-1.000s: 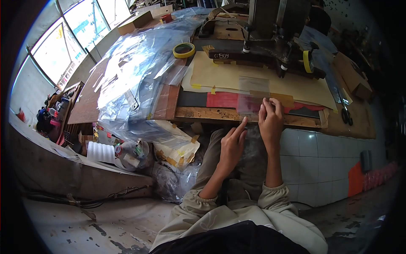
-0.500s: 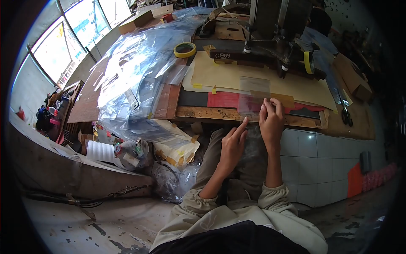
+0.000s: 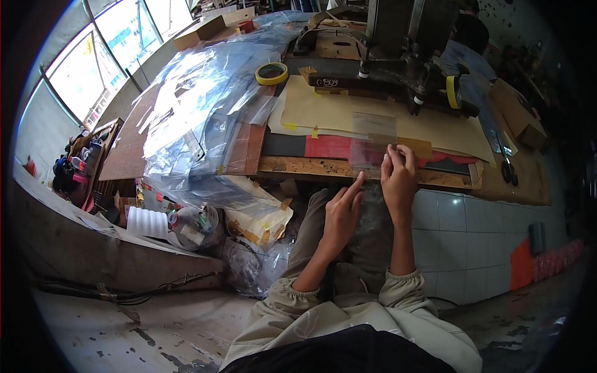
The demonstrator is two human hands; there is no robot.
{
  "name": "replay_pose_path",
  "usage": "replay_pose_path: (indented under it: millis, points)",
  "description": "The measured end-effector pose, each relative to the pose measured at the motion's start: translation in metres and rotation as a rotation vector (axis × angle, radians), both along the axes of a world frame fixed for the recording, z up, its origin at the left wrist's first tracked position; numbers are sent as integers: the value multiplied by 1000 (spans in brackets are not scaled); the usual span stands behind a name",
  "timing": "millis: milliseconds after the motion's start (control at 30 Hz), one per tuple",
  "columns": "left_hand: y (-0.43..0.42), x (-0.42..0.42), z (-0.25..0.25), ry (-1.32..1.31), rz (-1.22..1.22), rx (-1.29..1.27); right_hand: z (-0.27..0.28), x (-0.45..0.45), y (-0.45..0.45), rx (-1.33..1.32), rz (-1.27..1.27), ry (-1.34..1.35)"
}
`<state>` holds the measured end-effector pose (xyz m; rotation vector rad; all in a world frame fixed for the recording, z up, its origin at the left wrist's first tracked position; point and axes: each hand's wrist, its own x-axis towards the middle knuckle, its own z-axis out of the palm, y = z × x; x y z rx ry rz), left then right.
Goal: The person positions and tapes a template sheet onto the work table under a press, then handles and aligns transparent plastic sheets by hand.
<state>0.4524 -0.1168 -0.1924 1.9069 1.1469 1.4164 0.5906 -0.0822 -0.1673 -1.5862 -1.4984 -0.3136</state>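
A small clear plastic sheet (image 3: 374, 127) lies over the red strip (image 3: 328, 147) and the cream card (image 3: 435, 118) at the front of the work table. My right hand (image 3: 399, 177) has its fingertips closed at the sheet's right edge. Just below the sheet's lower edge, by the wooden front rail (image 3: 305, 166), is my left hand (image 3: 342, 216). Its index finger points forward and the other fingers are loosely bent, with nothing held. A brown translucent strip (image 3: 415, 147) shows behind the right fingertips.
Above the card hangs a press machine (image 3: 398, 78) with a yellow tape roll (image 3: 454, 91) on it. Another tape roll (image 3: 272, 73) lies left of it. Clear plastic sheets (image 3: 199, 118) cover the table's left side. Scissors (image 3: 509, 169) rest at the right. A person's dark head (image 3: 471, 31) shows behind.
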Motion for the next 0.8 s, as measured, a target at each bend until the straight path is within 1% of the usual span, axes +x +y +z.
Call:
replay_pose_path:
  millis: [33, 233, 800]
  points:
    - [0, 0, -1, -15, -12, 32, 0, 0, 0, -4, -2, -1]
    - [0, 0, -1, -4, 0, 41, 0, 0, 0, 4, -6, -3]
    - [0, 0, 0, -6, -5, 21, 1, 0, -1, 3, -8, -6]
